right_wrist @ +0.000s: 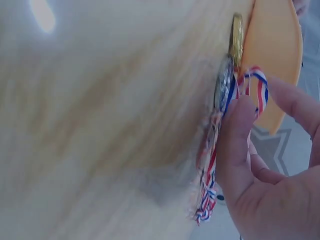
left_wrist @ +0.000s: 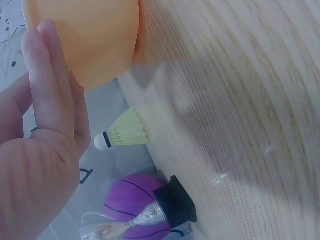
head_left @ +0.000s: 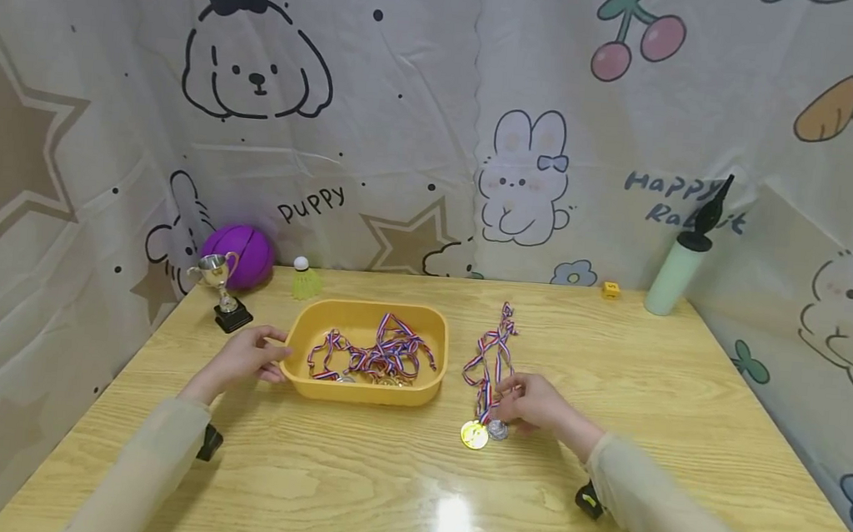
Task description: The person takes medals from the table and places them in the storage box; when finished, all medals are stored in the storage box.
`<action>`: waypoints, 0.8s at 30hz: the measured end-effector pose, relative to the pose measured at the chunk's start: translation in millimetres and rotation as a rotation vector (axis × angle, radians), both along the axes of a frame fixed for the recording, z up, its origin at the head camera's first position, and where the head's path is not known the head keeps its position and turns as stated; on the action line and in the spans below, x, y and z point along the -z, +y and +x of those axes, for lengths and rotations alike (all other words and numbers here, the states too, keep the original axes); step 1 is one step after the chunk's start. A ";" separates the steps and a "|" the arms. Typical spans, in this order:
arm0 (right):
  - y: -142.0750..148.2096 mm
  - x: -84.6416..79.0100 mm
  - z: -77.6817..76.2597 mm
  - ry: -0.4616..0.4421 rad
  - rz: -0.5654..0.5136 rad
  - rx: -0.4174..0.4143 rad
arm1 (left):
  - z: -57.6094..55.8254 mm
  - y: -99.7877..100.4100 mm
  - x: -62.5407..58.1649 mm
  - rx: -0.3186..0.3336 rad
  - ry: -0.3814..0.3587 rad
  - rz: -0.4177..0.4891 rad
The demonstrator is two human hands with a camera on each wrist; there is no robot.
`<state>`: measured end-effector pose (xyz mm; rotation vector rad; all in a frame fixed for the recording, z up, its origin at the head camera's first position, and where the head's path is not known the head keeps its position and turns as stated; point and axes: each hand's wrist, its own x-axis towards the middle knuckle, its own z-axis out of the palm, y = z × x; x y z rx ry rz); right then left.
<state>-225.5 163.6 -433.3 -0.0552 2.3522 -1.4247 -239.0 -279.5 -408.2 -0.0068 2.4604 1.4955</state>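
Note:
A yellow plastic basin (head_left: 364, 393) holds several medals with tangled red-white-blue ribbons (head_left: 389, 355). At its left end my left hand (head_left: 250, 354) has its fingertips against the rim, the fingers (left_wrist: 50, 95) mostly straight in the left wrist view. Right of the basin, a gold medal (head_left: 474, 434) and a silver medal (head_left: 498, 429) lie on the table, their ribbons (head_left: 493, 359) stretched toward the back. My right hand (head_left: 534, 401) pinches a ribbon just above the silver medal; a loop of the ribbon (right_wrist: 261, 90) stands up between thumb and fingers in the right wrist view.
Behind my left hand stand a small trophy (head_left: 225, 292) on a black base, a purple ball (head_left: 243, 256) and a yellow shuttlecock (head_left: 305, 280). At the back right are a yellow cube (head_left: 610, 290) and a green pump (head_left: 676, 273) with a black nozzle. A printed curtain (head_left: 412, 64) borders the table.

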 end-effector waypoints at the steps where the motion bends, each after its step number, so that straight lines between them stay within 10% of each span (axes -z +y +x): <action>1: -1.9 0.6 1.3 -0.002 0.003 0.009 | 0.1 -0.1 -0.2 -0.001 -0.001 -0.002; 24: -11.6 5.8 -2.4 0.145 0.178 0.142 | 2.3 2.2 -2.9 -0.006 0.000 -0.010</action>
